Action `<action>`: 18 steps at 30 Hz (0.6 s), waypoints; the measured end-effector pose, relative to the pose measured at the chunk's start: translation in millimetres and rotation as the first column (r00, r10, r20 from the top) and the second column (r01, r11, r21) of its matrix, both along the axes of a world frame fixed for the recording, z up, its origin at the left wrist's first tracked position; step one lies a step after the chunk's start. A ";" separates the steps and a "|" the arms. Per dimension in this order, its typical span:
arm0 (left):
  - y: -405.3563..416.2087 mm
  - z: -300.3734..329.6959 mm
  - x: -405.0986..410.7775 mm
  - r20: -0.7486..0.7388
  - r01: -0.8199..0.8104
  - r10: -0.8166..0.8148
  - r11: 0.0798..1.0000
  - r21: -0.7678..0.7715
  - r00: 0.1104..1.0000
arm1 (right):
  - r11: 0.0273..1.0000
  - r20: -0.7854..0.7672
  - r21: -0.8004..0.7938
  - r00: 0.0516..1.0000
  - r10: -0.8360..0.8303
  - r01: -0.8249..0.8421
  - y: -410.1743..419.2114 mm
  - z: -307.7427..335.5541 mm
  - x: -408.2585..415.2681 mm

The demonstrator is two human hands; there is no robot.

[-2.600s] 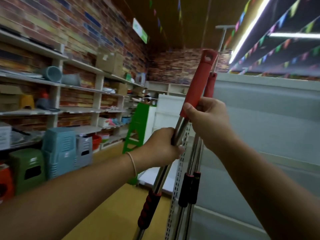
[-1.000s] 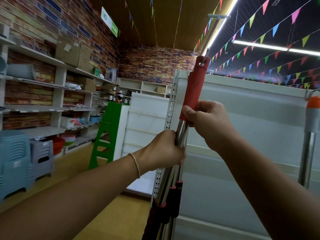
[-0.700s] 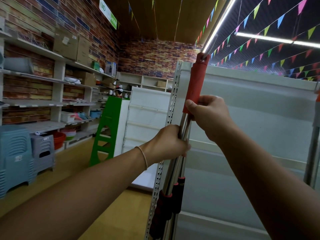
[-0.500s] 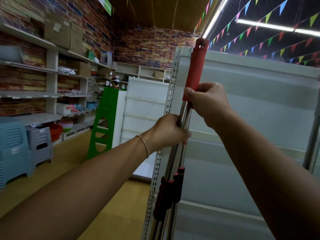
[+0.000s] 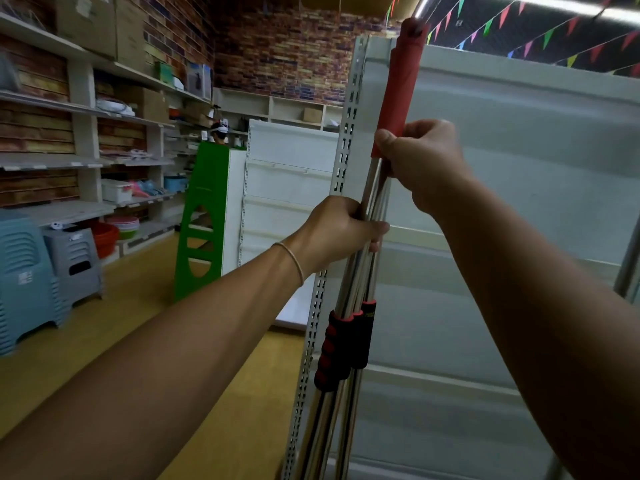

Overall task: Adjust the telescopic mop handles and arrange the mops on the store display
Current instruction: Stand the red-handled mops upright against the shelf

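Note:
Several steel mop handles (image 5: pixel 349 289) stand bunched upright against the slotted post (image 5: pixel 341 168) of a white display rack. A red top grip (image 5: pixel 398 88) caps the front handle, and black-and-red twist collars (image 5: pixel 337 348) sit lower down. My left hand (image 5: pixel 341 230) is wrapped round the bunched steel tubes at mid height. Just above it, my right hand (image 5: pixel 420 161) clasps the lower end of the red grip. The mop heads are below the frame and hidden.
The white back panel (image 5: pixel 519 202) of the rack fills the right side. A green stand (image 5: pixel 202 216) and a white gondola (image 5: pixel 291 174) stand behind. Wall shelves with goods (image 5: pixel 104 157) and stacked plastic stools (image 5: pixel 24 278) line the left aisle. Another steel pole (image 5: pixel 628 261) rises at far right.
The handle I was holding tilted apart has been brought upright against the other mops at the rack post. The view has shifted down and right. Both hands keep their grips.

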State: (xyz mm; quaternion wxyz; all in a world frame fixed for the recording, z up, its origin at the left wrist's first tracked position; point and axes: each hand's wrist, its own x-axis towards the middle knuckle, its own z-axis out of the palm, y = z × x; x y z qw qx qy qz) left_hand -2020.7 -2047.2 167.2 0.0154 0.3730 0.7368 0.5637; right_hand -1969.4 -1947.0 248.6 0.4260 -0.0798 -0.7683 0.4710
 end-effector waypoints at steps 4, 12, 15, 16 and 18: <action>0.2 -6.7 2.2 -0.005 -0.002 0.002 1.000 0.007 1.000 | 1.000 -0.015 -0.031 1.000 -0.005 0.004 -2.1 -5.3 2.2; -0.3 -59.6 24.8 -0.185 -0.169 0.141 0.975 -0.145 0.973 | 0.999 0.086 0.027 0.996 -0.039 0.037 0.8 -83.1 21.6; -7.5 -101.2 39.4 -0.254 -0.229 0.176 0.953 -0.199 0.951 | 0.995 0.159 0.073 0.984 -0.077 0.066 6.1 -132.5 31.4; -11.0 -115.6 43.9 -0.267 -0.241 0.182 0.947 -0.211 0.946 | 0.996 0.188 0.069 0.980 -0.070 0.058 7.1 -151.1 35.7; -18.9 -143.6 53.8 -0.286 -0.258 0.179 0.929 -0.267 0.941 | 0.997 0.232 0.055 0.971 -0.064 0.052 9.6 -188.6 44.5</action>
